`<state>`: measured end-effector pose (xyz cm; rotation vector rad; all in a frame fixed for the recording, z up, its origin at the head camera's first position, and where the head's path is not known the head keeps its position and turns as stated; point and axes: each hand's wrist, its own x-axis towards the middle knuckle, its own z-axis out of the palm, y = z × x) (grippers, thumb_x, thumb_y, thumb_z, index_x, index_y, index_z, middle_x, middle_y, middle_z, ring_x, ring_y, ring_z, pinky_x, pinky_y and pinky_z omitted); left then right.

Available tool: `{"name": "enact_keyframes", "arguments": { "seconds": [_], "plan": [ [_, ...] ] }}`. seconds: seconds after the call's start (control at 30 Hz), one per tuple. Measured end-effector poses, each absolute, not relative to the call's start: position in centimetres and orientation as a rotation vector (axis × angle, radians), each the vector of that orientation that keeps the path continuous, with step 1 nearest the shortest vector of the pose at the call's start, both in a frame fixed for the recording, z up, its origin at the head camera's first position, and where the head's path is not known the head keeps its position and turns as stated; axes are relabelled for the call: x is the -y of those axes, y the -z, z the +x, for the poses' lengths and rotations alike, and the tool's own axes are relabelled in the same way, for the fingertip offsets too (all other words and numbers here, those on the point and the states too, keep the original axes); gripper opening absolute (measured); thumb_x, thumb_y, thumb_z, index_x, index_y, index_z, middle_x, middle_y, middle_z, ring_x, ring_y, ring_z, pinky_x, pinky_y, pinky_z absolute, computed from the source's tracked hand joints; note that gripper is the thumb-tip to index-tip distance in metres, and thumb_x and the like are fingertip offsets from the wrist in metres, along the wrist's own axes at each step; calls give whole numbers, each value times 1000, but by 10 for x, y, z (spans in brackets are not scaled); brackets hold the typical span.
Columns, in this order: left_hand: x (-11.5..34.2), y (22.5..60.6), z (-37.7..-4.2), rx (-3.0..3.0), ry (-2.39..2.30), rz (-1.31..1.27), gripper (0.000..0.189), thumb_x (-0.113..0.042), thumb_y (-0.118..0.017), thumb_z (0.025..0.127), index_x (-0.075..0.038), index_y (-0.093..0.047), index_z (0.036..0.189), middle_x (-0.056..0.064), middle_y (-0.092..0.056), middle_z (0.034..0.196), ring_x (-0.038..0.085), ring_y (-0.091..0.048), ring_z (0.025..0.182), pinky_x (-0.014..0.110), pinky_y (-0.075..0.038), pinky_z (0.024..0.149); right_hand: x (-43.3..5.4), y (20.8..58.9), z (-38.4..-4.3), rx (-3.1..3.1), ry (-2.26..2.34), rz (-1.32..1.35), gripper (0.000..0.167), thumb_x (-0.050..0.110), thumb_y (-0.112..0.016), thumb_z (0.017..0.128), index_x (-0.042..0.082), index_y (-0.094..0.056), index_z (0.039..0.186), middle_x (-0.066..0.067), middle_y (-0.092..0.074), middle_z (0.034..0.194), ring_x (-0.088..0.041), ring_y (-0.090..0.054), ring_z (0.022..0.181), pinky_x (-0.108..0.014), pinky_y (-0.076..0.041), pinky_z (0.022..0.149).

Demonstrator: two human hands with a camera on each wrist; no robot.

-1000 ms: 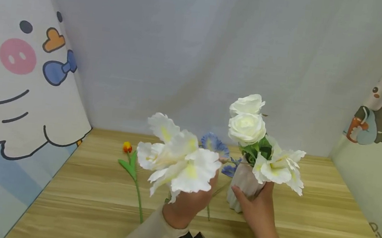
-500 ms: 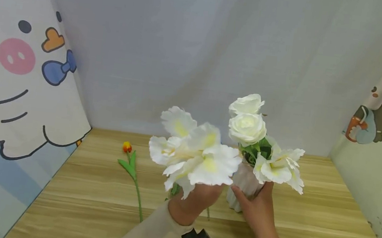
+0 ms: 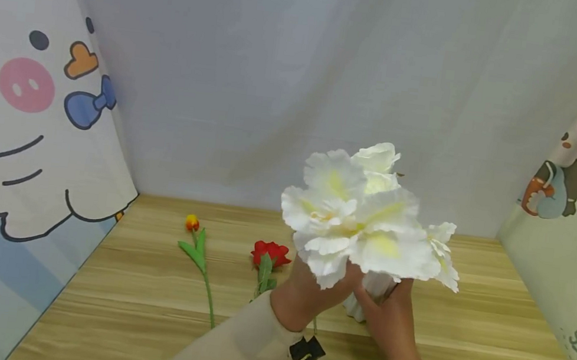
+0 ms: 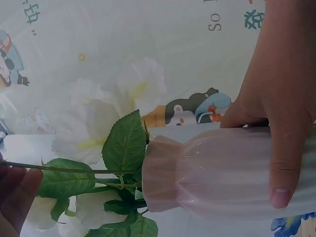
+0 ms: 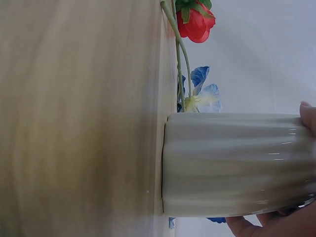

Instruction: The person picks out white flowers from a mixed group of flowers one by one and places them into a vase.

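Note:
My left hand (image 3: 314, 296) pinches the thin stem (image 4: 74, 170) of a large white artificial flower (image 3: 331, 226) with yellow-marked ruffled petals. In the left wrist view, the stem runs from the fingertips to the mouth of a ribbed white vase (image 4: 217, 173), among green leaves (image 4: 123, 143). My right hand (image 3: 390, 328) grips the side of the vase, which stands upright on the table. White roses (image 3: 378, 156) and another white flower (image 3: 444, 260) are in the vase. In the head view, the held bloom hides the vase mouth and part of the roses.
On the wooden table (image 3: 119, 303) an orange-yellow tulip (image 3: 192, 222) lies to the left. A red rose (image 3: 269, 254) lies between it and the vase. Behind the vase, a blue flower (image 5: 205, 96) shows in the right wrist view. Printed cloth walls surround the table.
My left hand has carried the white flower to the right, over the vase. The red rose has come into view; the blue flower is now hidden in the head view. My right hand stays on the vase.

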<state>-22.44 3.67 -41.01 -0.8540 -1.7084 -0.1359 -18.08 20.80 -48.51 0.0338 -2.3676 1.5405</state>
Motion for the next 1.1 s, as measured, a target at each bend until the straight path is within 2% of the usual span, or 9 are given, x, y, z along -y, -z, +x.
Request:
{"name": "enact_keyframes", "arguments": {
  "seconds": [0.1, 0.13, 0.17, 0.2, 0.33, 0.5, 0.77, 0.93, 1.1],
  "plan": [
    [-40, 361, -204, 1708, 542, -984, 13, -3, -65, 88, -1, -64, 101, 5, -58, 98, 13, -55, 91, 27, -49, 91, -208, 485, -180, 2350, -1551, 40, 96, 16, -79, 93, 7, -8, 158, -25, -39, 147, -34, -44, 133, -53, -38, 106],
    [-40, 354, -201, 1718, 474, -966, 17, -7, -67, 91, -1, -67, 106, 9, -61, 109, 17, -58, 103, 33, -49, 100, -208, 485, -180, 2347, -1553, 46, 97, 16, -79, 93, 8, -8, 158, -23, -38, 149, -33, -42, 135, -53, -37, 107],
    [-42, 349, -198, 1738, 408, -950, 16, -9, -70, 91, -2, -70, 105, 9, -64, 110, 19, -61, 107, 36, -50, 102, -208, 485, -180, 2348, -1550, 47, 97, 17, -78, 93, 9, -7, 159, -22, -36, 151, -32, -40, 138, -53, -36, 108],
    [-44, 347, -197, 1767, 518, -975, 22, -8, -73, 90, -1, -69, 110, 9, -66, 111, 19, -63, 109, 33, -48, 104, -208, 485, -180, 2346, -1557, 55, 98, 18, -78, 94, 11, -6, 160, -21, -34, 153, -32, -39, 138, -53, -36, 108],
    [-52, 348, -198, 1809, 736, -1017, 25, -5, -73, 89, 2, -65, 112, 9, -69, 110, 17, -65, 110, 25, -48, 102, -210, 488, -180, 2361, -1548, 95, 102, 21, -76, 95, 17, 0, 163, -17, -28, 159, -30, -36, 142, -54, -38, 107],
    [-60, 352, -199, 1809, 1162, -1046, 32, 0, -71, 90, 6, -60, 120, 12, -68, 114, 16, -65, 112, 20, -47, 101, -210, 490, -179, 2356, -1541, 110, 101, 16, -76, 95, 11, 0, 162, -22, -25, 161, -35, -32, 144, -57, -35, 108],
    [-64, 358, -199, 1915, 1111, -1033, 25, -7, -67, 98, 1, -63, 121, 9, -70, 116, 14, -66, 111, 19, -48, 98, -209, 490, -179, 2334, -1543, 80, 100, 11, -76, 93, 8, -3, 161, -25, -28, 157, -37, -36, 141, -57, -34, 109],
    [-66, 363, -199, 1968, 1370, -1058, 23, -13, -63, 102, -3, -64, 123, 5, -70, 117, 5, -63, 110, 17, -49, 93, -210, 490, -179, 2346, -1528, 68, 94, 8, -74, 93, 2, -7, 159, -26, -30, 156, -36, -35, 142, -57, -34, 110],
    [-70, 372, -199, 2000, 1440, -1023, 20, -14, -63, 103, -4, -66, 119, 5, -71, 111, 4, -65, 103, 17, -51, 87, -210, 490, -179, 2361, -1516, 51, 86, 6, -73, 92, -1, -14, 154, -27, -35, 151, -36, -37, 141, -54, -35, 110]
  ]
}}
